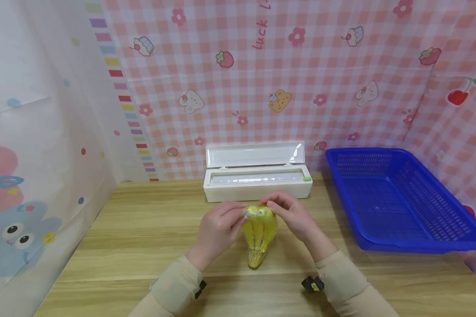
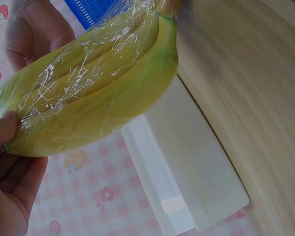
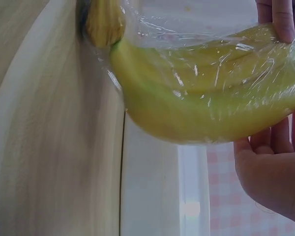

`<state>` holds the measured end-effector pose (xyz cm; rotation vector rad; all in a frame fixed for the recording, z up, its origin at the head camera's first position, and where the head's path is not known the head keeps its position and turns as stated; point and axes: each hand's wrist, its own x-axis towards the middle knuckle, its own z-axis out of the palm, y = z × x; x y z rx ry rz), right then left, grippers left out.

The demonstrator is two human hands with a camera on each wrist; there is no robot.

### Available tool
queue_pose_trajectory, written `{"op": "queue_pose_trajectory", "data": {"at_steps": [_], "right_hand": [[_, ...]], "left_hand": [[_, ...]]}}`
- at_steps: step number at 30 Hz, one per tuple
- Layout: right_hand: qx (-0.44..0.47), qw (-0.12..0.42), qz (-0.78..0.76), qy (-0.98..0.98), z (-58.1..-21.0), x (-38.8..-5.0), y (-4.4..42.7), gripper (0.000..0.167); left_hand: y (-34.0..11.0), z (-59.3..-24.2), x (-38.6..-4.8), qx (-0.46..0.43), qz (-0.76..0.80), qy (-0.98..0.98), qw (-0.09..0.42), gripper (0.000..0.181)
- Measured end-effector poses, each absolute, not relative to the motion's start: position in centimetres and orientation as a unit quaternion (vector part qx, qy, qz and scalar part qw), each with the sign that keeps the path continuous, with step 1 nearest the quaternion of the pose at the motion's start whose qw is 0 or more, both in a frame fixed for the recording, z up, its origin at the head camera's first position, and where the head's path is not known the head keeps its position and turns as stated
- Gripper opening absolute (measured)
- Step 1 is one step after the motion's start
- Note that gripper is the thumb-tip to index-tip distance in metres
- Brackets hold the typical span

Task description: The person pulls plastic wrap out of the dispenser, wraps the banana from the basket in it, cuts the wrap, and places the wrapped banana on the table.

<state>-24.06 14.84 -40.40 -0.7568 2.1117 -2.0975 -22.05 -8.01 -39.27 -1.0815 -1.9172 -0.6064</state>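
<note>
A bunch of yellow bananas (image 1: 258, 233), wrapped in clear cling film (image 2: 88, 73), is held stem end toward the person, with its tips pointing away. At the tips on the left, my left hand (image 1: 221, 224) pinches the wrapped fruit between thumb and fingers. On the other side my right hand (image 1: 291, 213) grips the tip end, its fingers partly hidden behind the bananas in the right wrist view. The film looks wrinkled and shiny over the fruit. The brown stem (image 3: 104, 22) is near the wooden tabletop; whether it touches cannot be told.
Behind the hands stands a white cling film dispenser box (image 1: 258, 191), its clear lid (image 1: 255, 154) raised and a green slider (image 1: 307, 179) at its right end. A blue plastic basket (image 1: 351, 215) sits at the right. Patterned cloth (image 1: 246, 79) hangs behind the wooden table (image 1: 143, 233).
</note>
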Motion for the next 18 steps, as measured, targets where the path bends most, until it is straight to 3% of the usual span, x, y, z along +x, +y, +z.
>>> {"op": "queue_pose_trajectory", "data": {"at_steps": [6,13,18], "right_hand": [[-0.219,0.024,-0.651,0.726,-40.8,-24.0,15.4,0.033],[-0.256,0.041,-0.567,0.782,-41.7,-23.9,16.4,0.038],[-0.274,0.062,-0.518,0.808,-42.4,-24.0,16.7,0.055]], "left_hand": [[-8.4,-39.4,-21.9,-0.433,-0.251,-0.76,0.416,0.017],[-8.9,-39.5,-21.9,-0.426,-0.257,-0.76,0.419,0.017],[-9.0,-39.5,-21.8,-0.424,-0.268,-0.759,0.416,0.017]]}}
